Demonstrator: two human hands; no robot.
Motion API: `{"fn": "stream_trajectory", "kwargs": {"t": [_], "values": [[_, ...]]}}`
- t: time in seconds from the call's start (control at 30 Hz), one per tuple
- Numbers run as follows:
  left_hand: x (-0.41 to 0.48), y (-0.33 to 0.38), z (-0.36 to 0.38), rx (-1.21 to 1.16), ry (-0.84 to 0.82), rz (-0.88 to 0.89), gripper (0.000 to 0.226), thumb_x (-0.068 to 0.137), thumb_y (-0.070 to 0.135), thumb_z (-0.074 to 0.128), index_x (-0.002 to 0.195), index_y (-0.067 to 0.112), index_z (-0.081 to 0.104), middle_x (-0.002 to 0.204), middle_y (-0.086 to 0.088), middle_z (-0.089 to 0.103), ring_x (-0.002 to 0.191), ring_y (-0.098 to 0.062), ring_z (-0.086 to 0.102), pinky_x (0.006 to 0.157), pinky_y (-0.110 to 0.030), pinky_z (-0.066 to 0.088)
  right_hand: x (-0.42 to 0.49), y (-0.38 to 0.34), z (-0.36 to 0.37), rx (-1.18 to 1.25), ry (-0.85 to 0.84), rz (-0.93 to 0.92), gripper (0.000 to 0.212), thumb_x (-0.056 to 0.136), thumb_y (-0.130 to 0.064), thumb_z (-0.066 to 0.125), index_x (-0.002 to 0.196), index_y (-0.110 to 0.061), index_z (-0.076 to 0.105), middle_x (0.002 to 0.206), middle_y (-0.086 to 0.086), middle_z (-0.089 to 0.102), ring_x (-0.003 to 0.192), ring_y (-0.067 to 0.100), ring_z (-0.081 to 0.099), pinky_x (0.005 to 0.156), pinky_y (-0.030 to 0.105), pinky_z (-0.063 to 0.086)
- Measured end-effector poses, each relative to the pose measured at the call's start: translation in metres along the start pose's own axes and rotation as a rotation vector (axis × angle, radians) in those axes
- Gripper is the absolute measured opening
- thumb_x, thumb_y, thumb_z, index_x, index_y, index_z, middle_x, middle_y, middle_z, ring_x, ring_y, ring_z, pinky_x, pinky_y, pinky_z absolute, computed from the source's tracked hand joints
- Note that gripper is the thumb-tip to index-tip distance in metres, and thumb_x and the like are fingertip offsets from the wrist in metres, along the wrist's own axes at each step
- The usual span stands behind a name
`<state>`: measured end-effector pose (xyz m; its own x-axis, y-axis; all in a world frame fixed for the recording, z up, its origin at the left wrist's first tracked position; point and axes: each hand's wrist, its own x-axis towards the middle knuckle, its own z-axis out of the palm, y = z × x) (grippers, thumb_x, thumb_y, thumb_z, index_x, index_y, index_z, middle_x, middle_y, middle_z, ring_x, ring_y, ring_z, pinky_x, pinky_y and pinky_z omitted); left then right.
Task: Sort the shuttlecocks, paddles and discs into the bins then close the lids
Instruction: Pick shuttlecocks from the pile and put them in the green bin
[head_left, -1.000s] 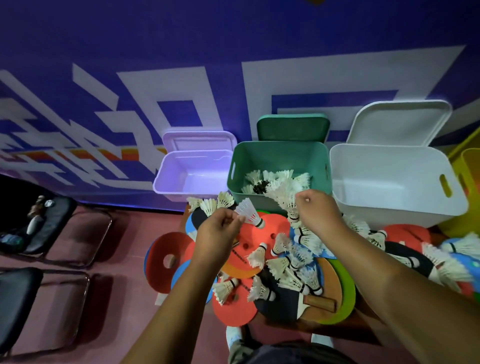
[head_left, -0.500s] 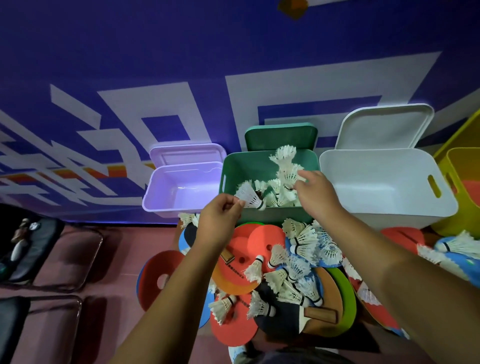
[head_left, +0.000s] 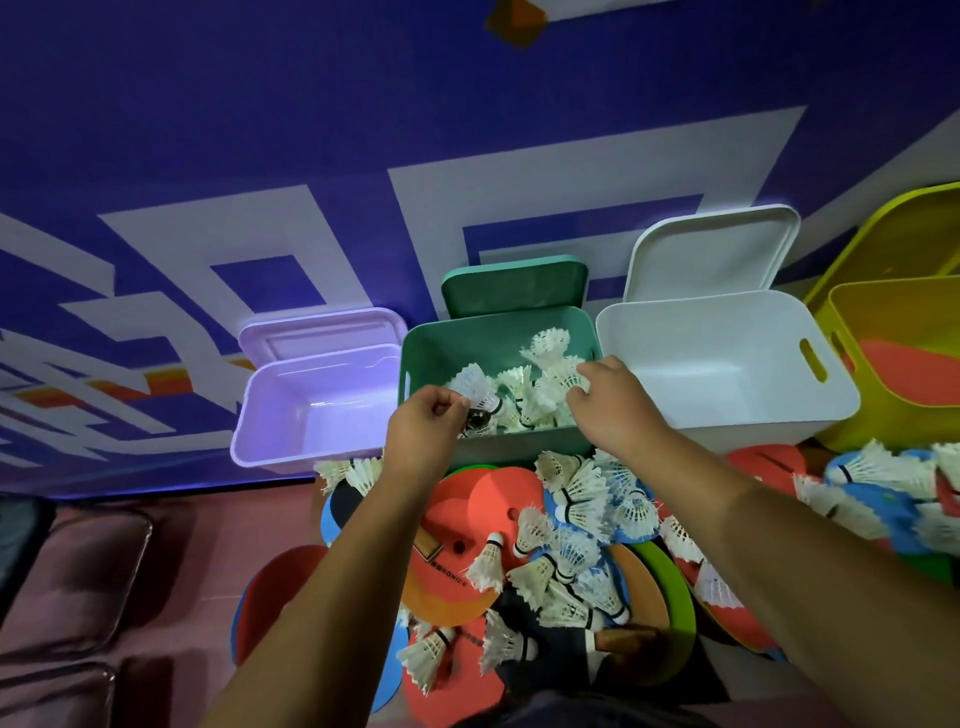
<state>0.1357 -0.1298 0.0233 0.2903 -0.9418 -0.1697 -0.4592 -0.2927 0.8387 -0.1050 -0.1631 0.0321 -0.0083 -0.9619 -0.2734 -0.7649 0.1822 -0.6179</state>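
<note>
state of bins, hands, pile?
Lilac plastic bin: lid up, looks empty.
Green plastic bin: lid up, holds white feather shuttlecocks.
White plastic bin: lid up, looks empty.
Yellow plastic bin: open, red item inside.
Left hand: pinches one shuttlecock above green bin.
Right hand: among green bin's shuttlecocks; grip unclear.
Floor pile: shuttlecocks, paddles, discs unsorted.

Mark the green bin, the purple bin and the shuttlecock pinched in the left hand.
green bin (head_left: 467, 338), head view, inner back wall.
purple bin (head_left: 322, 405), head view, bare inside wall.
held shuttlecock (head_left: 470, 379), head view, white skirt.

White shuttlecocks (head_left: 545, 395) heaped in green bin (head_left: 447, 348) — lid (head_left: 514, 288) up.
</note>
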Motion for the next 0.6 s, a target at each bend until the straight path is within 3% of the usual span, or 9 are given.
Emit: {"fn": "stream_trajectory", "kwargs": {"t": [0.1,0.2,0.33,0.5,0.6], "values": [[0.008,-0.001,0.006,0.019,-0.068,-0.019,0.010,0.098,0.028,0.067,0.098,0.025,0.077,0.084,0.007,0.075,0.078,-0.015,0.069,0.075,-0.034,0.058,0.002,0.003,0.003,-0.005,-0.033,-0.006,0.056,0.105,-0.027,0.051,0.158,-0.008,0.046,0.161,0.013,0.042,0.145,0.030,0.047,0.118,0.036,0.037],[0.011,-0.007,0.009,0.016,-0.141,-0.066,0.020,0.096,0.022,0.063,0.110,0.024,0.077,0.085,0.002,0.076,0.074,-0.017,0.068,0.070,-0.034,0.056,0.001,0.007,0.008,-0.020,-0.033,-0.035,0.053,0.104,-0.026,0.053,0.155,-0.010,0.050,0.157,0.012,0.047,0.139,0.028,0.052,0.115,0.035,0.040],[0.007,-0.015,0.007,-0.011,-0.161,-0.100,0.017,0.094,0.020,0.060,0.098,0.025,0.075,0.078,0.000,0.072,0.069,-0.019,0.064,0.066,-0.040,0.056,-0.004,0.012,0.014,-0.008,-0.032,-0.067,0.038,0.104,-0.024,0.055,0.139,-0.015,0.065,0.146,0.006,0.055,0.124,0.023,0.060,0.100,0.027,0.042],[-0.006,-0.026,-0.001,-0.060,-0.146,-0.124,0.018,0.099,0.016,0.057,0.097,0.021,0.074,0.089,-0.013,0.075,0.071,-0.021,0.064,0.065,-0.044,0.057,-0.015,0.015,0.025,0.017,-0.021,-0.146,0.025,0.104,-0.024,0.055,0.122,-0.020,0.073,0.128,-0.003,0.059,0.094,0.013,0.061,0.084,0.026,0.041],[-0.018,-0.037,-0.011,-0.121,-0.121,-0.175,0.018,0.100,0.014,0.057,0.098,0.020,0.074,0.081,-0.009,0.073,0.068,-0.018,0.064,0.063,-0.037,0.051,-0.021,0.010,0.035,0.049,-0.028,-0.201,0.023,0.104,-0.022,0.055,0.116,-0.021,0.074,0.121,-0.006,0.060,0.087,0.008,0.060,0.074,0.024,0.042]]}}
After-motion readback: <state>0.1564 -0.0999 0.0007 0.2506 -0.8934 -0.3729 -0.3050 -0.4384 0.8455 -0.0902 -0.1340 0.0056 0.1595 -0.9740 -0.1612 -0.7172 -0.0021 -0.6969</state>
